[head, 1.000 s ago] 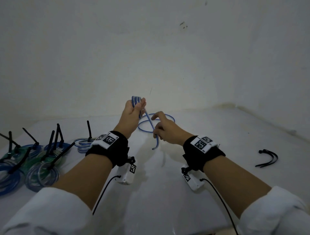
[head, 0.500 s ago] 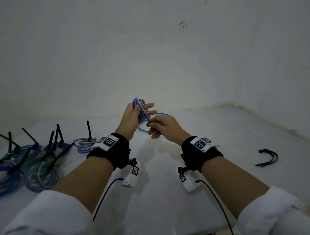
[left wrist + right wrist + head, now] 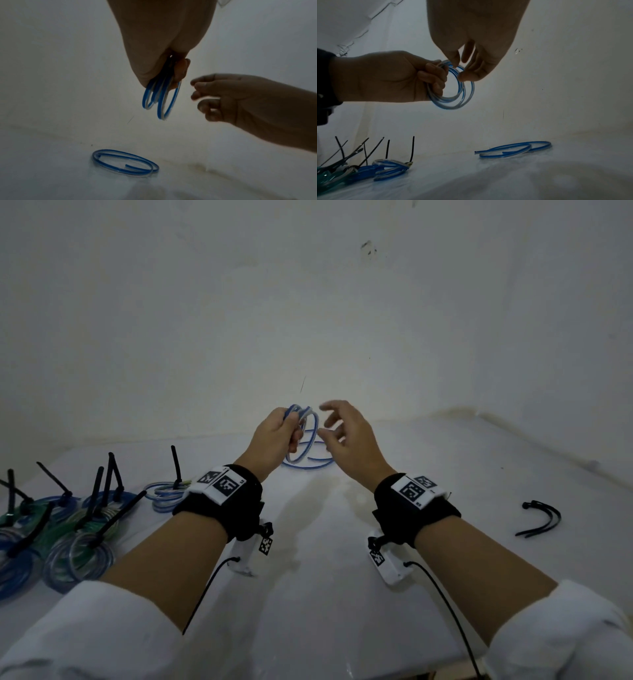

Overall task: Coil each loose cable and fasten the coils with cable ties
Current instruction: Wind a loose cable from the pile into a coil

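- White bench meets a bare white wall.
- Tied coils at 9 o'clock; spare ties at 3.
- Left hand grasps the blue coil; right hand released beside it.

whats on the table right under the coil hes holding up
A second blue cable lies loosely looped on the white table, ends free and untied, below the coil gripped by the left hand. From the head view, the right hand covers part of it.

You have two hands up: left hand, right hand. One blue coil held, one loose blue cable lying, two spare black ties; the tied coils overlap too much to count
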`<state>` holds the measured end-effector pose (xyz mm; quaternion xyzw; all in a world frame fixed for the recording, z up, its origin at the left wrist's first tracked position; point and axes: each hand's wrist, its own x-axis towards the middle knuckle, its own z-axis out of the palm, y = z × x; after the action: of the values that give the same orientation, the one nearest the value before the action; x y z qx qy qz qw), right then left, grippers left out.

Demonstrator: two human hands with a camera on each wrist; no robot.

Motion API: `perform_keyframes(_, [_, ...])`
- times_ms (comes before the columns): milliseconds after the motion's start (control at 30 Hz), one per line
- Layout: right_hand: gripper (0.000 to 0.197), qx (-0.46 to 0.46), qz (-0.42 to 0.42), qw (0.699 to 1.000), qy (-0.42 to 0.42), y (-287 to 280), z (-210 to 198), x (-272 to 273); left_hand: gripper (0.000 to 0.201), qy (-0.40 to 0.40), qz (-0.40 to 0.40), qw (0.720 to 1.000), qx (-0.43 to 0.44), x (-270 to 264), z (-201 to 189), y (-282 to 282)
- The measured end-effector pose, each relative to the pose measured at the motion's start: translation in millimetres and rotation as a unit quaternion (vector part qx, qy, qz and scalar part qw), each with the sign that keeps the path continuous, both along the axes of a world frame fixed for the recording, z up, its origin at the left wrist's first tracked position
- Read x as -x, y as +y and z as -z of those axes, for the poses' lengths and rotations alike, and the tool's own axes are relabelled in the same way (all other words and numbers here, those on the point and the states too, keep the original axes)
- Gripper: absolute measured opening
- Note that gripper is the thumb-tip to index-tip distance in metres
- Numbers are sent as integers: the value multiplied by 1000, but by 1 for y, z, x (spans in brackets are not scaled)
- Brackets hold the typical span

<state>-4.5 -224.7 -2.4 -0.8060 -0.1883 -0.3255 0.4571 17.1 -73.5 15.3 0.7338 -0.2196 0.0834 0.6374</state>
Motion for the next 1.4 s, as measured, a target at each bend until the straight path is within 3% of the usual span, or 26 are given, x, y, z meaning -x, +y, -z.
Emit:
perform_keyframes(67, [32,93,15,993,-75,-6,-1,-3,23,8,21,999,-27,2,1,-3])
perform_keyframes(133, [23,140,32,982,-121,-11,-3,-5,25,13,44,998,-47,5,2,-6])
perform_keyframes(333, [11,142,66,975,-158,-30,3,-5,26,14,111,990,-84,8,3,-13])
perform_keyframes(533, [16,38,57,991,-114,-47,12,-4,28,-9,111,984,-141,8,1,-26])
perform_keyframes(667, [18,18,64,994,-81,-59,18,-3,28,6,123,980,-158,8,-1,-40])
perform_keyframes(767, [16,79,74,990,-90,-70,15,3,26,9,130,978,-164,8,1,-52])
perform_keyframes(900, [46,205,26,978,-33,-87,9,12,29,22,142,980,-139,10,2,-71])
perform_keyframes(1033, [38,252,66,965,-19,-104,4,17,31,15,149,982,-114,10,4,-93])
perform_keyframes(1167, [21,268,126,955,-21,-131,0,31,25,-33,151,975,-160,10,7,-121])
perform_keyframes(1300, [19,270,150,951,10,-158,0,47,24,-86,168,955,-231,21,5,-150])
perform_keyframes(1400, [24,269,157,949,45,-177,-5,63,28,-98,178,952,-231,28,4,-170])
